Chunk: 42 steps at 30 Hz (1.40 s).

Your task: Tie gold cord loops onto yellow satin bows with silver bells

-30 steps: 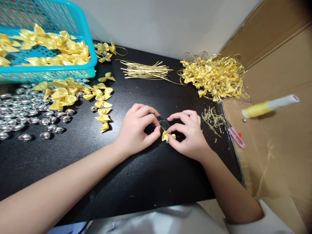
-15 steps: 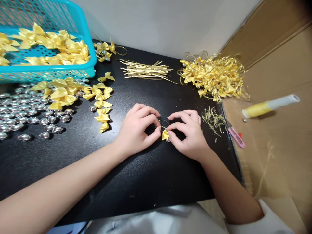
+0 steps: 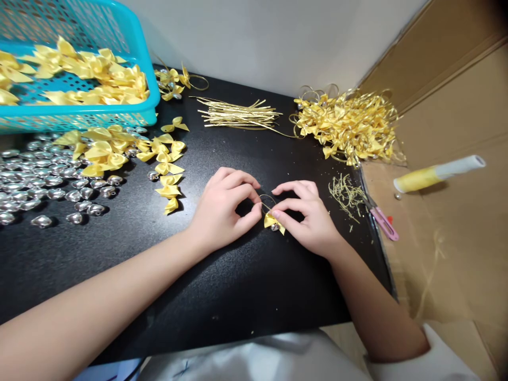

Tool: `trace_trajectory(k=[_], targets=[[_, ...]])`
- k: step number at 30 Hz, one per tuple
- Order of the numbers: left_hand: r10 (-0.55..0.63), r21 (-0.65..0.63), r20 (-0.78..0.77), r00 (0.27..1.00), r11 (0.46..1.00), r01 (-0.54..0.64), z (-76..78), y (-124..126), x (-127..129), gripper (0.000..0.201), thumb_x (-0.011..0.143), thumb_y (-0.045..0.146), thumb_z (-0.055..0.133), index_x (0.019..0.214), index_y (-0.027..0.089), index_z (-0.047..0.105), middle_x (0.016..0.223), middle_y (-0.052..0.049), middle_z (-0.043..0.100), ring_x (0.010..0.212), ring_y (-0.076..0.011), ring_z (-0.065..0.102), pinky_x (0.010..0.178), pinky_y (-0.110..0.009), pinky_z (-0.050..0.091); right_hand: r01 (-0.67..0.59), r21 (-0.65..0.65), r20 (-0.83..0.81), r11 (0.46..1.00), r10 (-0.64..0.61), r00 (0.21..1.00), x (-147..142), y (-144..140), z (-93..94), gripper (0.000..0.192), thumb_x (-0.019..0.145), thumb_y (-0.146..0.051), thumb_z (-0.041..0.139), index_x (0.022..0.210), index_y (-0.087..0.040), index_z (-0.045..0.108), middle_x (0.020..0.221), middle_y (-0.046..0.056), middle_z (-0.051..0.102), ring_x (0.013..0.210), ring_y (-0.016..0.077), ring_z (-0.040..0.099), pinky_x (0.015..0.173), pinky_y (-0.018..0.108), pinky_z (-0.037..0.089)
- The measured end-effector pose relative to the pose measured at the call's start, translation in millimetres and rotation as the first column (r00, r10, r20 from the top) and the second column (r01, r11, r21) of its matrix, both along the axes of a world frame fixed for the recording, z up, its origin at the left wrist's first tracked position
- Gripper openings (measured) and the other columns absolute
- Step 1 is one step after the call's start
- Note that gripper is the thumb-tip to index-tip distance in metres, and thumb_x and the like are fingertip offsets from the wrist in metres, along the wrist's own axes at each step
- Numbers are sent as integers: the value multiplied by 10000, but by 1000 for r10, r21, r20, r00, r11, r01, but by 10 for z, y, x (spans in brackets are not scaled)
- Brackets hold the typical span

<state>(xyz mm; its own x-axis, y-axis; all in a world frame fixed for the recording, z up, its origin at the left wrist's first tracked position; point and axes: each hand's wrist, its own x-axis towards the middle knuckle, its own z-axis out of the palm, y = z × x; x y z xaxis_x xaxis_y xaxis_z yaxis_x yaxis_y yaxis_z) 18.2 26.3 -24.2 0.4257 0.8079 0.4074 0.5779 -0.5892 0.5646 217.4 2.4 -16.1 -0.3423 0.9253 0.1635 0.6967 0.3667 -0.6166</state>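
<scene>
Both hands meet over the middle of the black table (image 3: 246, 286). The left hand (image 3: 222, 211) and the right hand (image 3: 309, 219) each pinch the same small yellow bow (image 3: 273, 221), which has a thin gold loop (image 3: 268, 200) rising behind it and a small silver bead under it; each grip is closed on this piece, fingertips nearly touching. The bow lies just above the table top, between the two thumbs.

Judging from the piles, much work is done and much is left. Far right of the bow, a large heap of finished bows with loops (image 3: 349, 124) rests by the cardboard wall (image 3: 456, 106). To the left of the bow lie loose plain bows (image 3: 166, 169), many silver beads (image 3: 39, 185) and a blue basket (image 3: 79, 114) full of more bows. Behind the bow is a bundle of gold strings (image 3: 238, 114). Right of it are string cuttings (image 3: 347, 193), pink snips (image 3: 383, 222) and a yellow thread spool (image 3: 436, 173). A pale wall stands behind the table.
</scene>
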Motion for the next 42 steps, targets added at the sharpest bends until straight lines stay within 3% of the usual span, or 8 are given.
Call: trace_trajectory(k=[10,19,42], targets=[[-1,19,1,1000,1000,1,-13,3,3,121,818,212,611,705,188,648,946,-56,711,924,-226,566,864,-406,473,-28,-66,-27,997,26,999,37,18,19,276,932,-176,498,835,-247,746,1159,12,644,1153,233,465,1057,458,357],[3,5,-1,1000,1000,-3,-5,6,5,122,818,220,609,705,192,643,945,-57,711,928,-229,564,871,-412,468,0,-21,30,1000,1,1000,14,14,-2,154,867,-213,635,739,-240,716,1131,12,658,1137,251,480,1029,475,379],[43,-13,1,999,999,-43,-6,9,5,111,811,208,601,706,196,632,956,-54,716,923,-235,565,871,-433,471,-30,-33,72,999,32,997,44,15,2,109,842,-195,659,771,-253,718,1174,10,630,1163,263,458,1007,486,376]])
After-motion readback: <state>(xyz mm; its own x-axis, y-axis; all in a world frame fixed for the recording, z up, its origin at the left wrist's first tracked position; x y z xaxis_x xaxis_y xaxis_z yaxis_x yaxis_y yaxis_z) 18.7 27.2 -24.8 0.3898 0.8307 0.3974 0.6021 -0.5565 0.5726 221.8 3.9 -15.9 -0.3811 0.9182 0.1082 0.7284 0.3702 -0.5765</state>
